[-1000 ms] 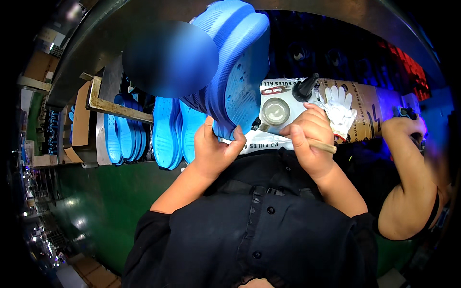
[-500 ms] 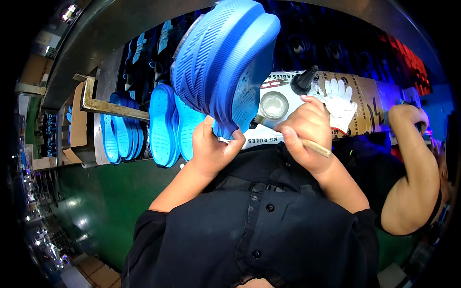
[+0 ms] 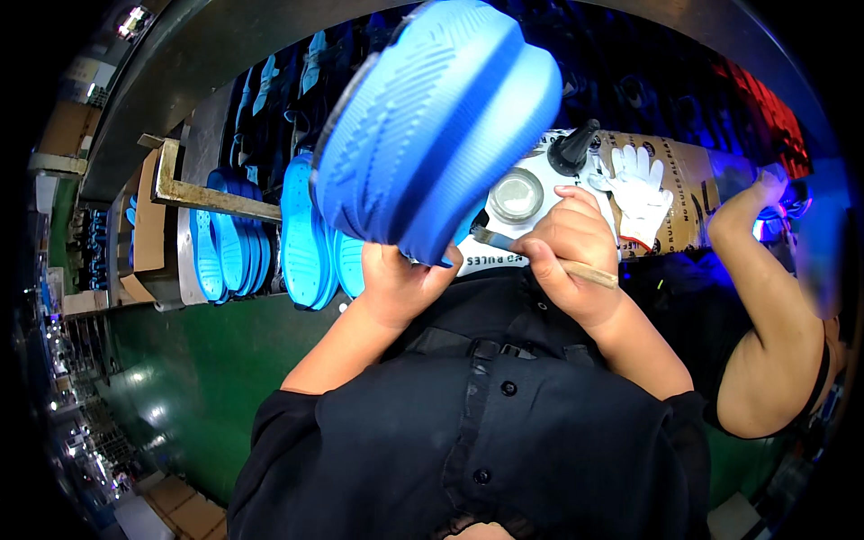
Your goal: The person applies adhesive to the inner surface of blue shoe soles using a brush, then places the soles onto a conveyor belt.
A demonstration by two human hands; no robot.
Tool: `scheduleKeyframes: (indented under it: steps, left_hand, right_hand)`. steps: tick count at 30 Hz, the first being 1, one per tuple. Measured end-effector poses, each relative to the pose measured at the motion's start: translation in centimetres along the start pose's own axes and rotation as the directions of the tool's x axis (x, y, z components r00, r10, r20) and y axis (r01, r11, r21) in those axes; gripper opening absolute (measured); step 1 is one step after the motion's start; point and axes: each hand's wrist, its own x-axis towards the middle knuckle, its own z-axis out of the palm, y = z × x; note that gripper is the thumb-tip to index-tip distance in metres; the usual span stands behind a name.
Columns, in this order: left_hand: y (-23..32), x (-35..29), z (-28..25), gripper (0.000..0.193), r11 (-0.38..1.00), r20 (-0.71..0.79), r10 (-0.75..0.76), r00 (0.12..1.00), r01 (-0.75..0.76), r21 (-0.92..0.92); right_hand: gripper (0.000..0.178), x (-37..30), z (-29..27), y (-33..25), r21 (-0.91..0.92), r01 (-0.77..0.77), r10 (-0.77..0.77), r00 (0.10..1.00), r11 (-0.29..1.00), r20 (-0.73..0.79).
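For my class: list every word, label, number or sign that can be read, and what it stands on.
Flat white sheet: bold black capitals, wording not copied here.
Flat brown cardboard: black lettering, wording not copied here, partly too small.
Blue ridged, rubbery-looking shoe in the left hand: no lettering visible.
Elsewhere: any lettering is too small or blurred.

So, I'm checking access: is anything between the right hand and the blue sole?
Yes: the brush in the right hand, its bristle end close to the sole; contact is unclear. Nothing else shows there.
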Motion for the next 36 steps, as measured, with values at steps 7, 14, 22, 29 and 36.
scheduleKeyframes:
  steps: [7, 14, 22, 29, 36]
  left_hand:
    - [0.6, 0.5, -0.1, 0.027, 0.999, 0.052, 0.029, 0.998, -0.03, 0.024]
    - [0.0, 0.3, -0.1, 0.045, 0.998, 0.089, 0.041, 0.995, -0.045, 0.041]
    - [4.2, 4.9, -1.6, 0.035, 0.873, 0.017, -0.387, 0.922, 0.372, -0.315]
    - [9.2, 11.9, -2.1, 0.078, 0.298, 0.785, -0.304, 0.539, 0.837, -0.459]
    - [15.1, 28.4, 19.4, 0.039, 0.002, 0.86, 0.178, 0.478, 0.874, -0.486]
  right_hand:
    - [0.019, 0.3, -0.2, 0.6, 0.051, -0.028, 0.029, 0.999, 0.998, -0.02]
    - [0.015, 0.0, -1.3, 0.1, -0.059, 0.005, -0.005, 1.0, 0.998, -0.005]
    - [0.036, -3.3, -3.9, 2.2, 0.15, -0.261, 0.295, 0.912, 0.953, -0.284]
    - [0.033, -7.0, -6.3, 3.9, 0.245, -0.376, 0.44, 0.838, 0.894, -0.322]
    - [0.031, -10.2, -9.3, 5.0, 0.352, -0.426, 0.546, 0.733, 0.833, -0.406]
